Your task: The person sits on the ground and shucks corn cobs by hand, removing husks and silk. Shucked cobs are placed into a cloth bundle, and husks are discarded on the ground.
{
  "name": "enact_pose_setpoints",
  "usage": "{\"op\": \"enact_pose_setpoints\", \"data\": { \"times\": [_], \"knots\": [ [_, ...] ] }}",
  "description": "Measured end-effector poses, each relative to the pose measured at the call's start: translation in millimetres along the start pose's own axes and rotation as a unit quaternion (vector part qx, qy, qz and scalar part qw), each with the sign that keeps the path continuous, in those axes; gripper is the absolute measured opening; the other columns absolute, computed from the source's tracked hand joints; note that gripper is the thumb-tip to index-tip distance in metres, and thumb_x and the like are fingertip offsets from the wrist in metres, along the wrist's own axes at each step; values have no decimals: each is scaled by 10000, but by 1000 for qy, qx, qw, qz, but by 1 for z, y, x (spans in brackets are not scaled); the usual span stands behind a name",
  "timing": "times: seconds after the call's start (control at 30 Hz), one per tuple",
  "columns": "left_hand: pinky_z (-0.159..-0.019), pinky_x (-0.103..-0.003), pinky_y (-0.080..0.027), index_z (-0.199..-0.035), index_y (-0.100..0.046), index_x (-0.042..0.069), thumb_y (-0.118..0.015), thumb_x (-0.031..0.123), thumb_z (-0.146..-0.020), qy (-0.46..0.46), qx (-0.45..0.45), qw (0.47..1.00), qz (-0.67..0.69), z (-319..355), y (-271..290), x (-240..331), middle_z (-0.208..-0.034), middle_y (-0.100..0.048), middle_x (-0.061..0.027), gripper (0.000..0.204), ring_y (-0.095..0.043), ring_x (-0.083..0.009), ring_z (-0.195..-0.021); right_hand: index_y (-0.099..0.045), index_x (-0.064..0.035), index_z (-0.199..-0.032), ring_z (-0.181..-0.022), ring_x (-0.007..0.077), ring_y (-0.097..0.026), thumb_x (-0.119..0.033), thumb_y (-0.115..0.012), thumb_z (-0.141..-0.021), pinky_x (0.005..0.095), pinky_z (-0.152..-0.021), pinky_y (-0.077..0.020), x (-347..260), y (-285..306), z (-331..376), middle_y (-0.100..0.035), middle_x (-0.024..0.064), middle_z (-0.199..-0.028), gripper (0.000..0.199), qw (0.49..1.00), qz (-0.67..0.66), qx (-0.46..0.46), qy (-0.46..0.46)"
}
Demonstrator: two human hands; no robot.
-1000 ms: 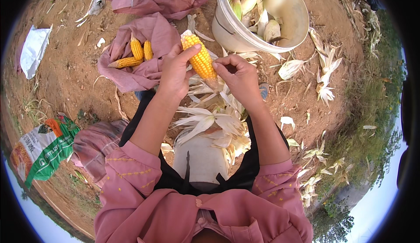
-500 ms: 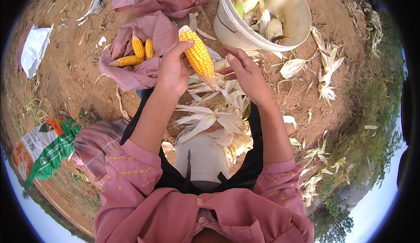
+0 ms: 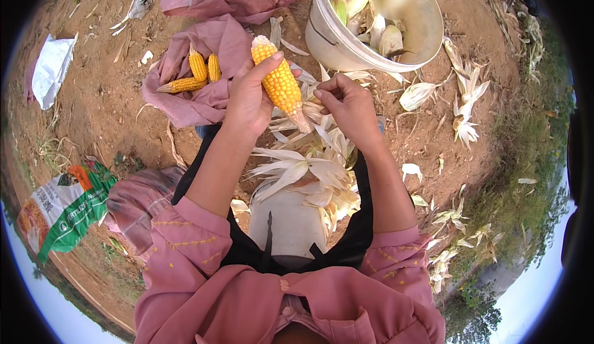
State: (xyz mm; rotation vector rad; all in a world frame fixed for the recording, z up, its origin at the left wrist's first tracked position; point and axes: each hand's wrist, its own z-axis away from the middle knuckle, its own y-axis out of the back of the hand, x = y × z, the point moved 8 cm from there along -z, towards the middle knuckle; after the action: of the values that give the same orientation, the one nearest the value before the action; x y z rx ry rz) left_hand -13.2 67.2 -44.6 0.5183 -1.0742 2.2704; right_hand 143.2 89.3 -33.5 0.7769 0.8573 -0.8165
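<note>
Your left hand (image 3: 250, 99) holds tight to a long, bumpy yellow corn cob (image 3: 282, 85) in the upper middle of the frame. Your right hand (image 3: 352, 107), fingertips pinched together, is just beside it.

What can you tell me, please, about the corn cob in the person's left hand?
The corn cob is husked, with rows of bright yellow kernels and pale ends, the lower one narrower. It slants, upper end leftward, in the left hand, thumb across its front. The right hand looks close but apart.
</note>
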Motion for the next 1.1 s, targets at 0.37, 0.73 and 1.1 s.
{"op": "enact_pose_setpoints", "data": {
  "times": [0.37, 0.73, 1.1],
  "knots": [
    [-759, -359, -502, -1024, -481, 6, -583, 200, -860, 48, -39, 997, 38, 0, -2, -5, -871, -600, -157, 275, -614, -260, -813, -466, -24, -1253, -827, 136, -592, -211, -538, -916, 246, -690, -483, -10, -14, 5, -579, 93, -1048, 392, 985, -159, -40, -48],
    [-866, -413, -487, -1149, -429, -39, -433, 223, -899, 44, -39, 998, 35, 3, -10, -4, -1082, -569, -247, 362, -592, -328, -958, -601, 16, -923, -666, 228, -611, -174, -596, -867, 315, -642, -495, 0, 3, 0, -633, 116, -776, 198, 999, 22, 24, 1],
    [-837, -413, -498, -1140, -435, -21, -419, 240, -896, 30, -50, 996, 62, 0, -4, 2, -1065, -573, -249, 357, -597, -317, -923, -573, -35, -896, -719, 74, -535, -251, -596, -890, 231, -631, -432, -11, -20, 10, -573, 5, -783, 217, 978, -115, -170, -47]
  ]
}}
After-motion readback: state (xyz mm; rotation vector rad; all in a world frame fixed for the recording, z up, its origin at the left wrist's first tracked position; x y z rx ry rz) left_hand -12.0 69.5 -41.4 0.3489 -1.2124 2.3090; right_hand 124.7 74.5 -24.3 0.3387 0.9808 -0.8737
